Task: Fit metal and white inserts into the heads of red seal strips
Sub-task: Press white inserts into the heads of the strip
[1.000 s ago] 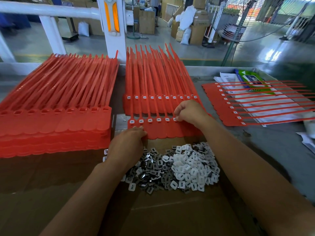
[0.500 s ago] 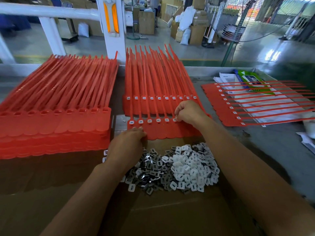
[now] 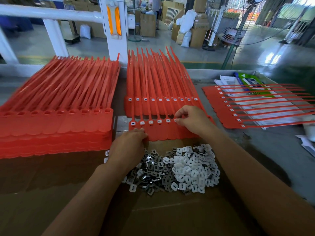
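Just beyond the insert heap, one front sheet of red seal strips is laid, and five of its heads are seen filled. At the sixth head, a white insert is pinched by the right hand. The sheet's near edge is pressed by the left hand, fingers together.

Grey bench, brown cardboard, red seal strips, papers, loose inserts

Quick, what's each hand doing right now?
Left hand: rests on the red plastic seal strips; grip cannot be told.
Right hand: pinches a small white plastic insert.
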`<state>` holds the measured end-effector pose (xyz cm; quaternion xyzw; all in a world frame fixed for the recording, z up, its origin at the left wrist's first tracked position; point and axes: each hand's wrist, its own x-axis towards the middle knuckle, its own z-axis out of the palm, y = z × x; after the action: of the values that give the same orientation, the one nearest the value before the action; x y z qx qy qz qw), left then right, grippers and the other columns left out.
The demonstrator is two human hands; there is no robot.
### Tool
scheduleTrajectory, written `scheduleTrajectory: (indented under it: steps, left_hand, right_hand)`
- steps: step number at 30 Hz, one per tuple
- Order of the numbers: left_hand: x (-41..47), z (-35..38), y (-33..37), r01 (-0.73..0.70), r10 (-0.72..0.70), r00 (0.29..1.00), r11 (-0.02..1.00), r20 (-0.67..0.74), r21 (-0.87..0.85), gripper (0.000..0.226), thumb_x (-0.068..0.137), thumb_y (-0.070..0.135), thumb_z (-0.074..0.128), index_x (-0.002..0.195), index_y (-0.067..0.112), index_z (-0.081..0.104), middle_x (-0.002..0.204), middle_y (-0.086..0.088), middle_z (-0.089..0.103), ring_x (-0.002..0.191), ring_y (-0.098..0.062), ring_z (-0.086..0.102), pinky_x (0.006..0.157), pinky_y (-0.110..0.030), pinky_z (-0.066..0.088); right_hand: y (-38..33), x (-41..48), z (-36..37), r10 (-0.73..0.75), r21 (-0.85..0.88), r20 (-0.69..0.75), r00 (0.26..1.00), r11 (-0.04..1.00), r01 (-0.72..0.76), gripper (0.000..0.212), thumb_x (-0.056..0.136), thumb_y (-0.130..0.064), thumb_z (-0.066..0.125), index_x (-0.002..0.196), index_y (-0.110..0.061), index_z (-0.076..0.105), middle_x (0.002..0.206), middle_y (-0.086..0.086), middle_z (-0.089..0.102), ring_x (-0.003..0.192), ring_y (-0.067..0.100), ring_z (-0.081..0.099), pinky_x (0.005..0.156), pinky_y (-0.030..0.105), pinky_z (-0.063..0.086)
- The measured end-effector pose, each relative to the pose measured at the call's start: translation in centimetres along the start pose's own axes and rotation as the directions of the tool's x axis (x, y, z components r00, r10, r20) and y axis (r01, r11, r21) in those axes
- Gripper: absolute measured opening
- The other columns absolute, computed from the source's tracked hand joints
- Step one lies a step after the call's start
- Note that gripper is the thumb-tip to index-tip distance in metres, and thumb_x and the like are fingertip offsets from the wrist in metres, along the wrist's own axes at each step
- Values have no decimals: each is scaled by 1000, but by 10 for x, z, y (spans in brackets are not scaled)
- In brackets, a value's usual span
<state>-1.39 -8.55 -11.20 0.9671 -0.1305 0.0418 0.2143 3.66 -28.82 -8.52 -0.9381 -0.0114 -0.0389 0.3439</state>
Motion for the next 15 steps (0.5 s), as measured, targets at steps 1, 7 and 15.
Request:
scheduleTrajectory:
  steps: [1,7,15]
  left_hand:
    - [0,0,0,2,-2,1000,1000,0,0,44,90,5,41,129,21,53,143,6,42,133,-14,37,107,-32,33]
    - [2,1,-1,3,-3,1000,1000,3,6,45,90,5,41,130,22,52,143,7,41,133,-12,36,106,-29,32]
    - [0,0,0,11,-11,1000,1000,-3,-6,44,90,5,41,129,22,53,143,7,41,132,-13,37,105,-30,33]
  right_hand:
    - [-1,-6,-3,-24,2,4,1000,1000,24,8,82,-17,67,87,-21,61,90,-10,57,86,5,51,69,17,36]
    - [-10,-37,-20,-44,-79,321,946,994,73,13,78,-22,71,72,-29,61,78,-15,60,73,-4,54,60,11,38]
    - [-18,-45,-17,-4,-180,462,887,979,98,18,76,-24,74,67,-31,60,74,-16,58,70,-3,54,60,14,39]
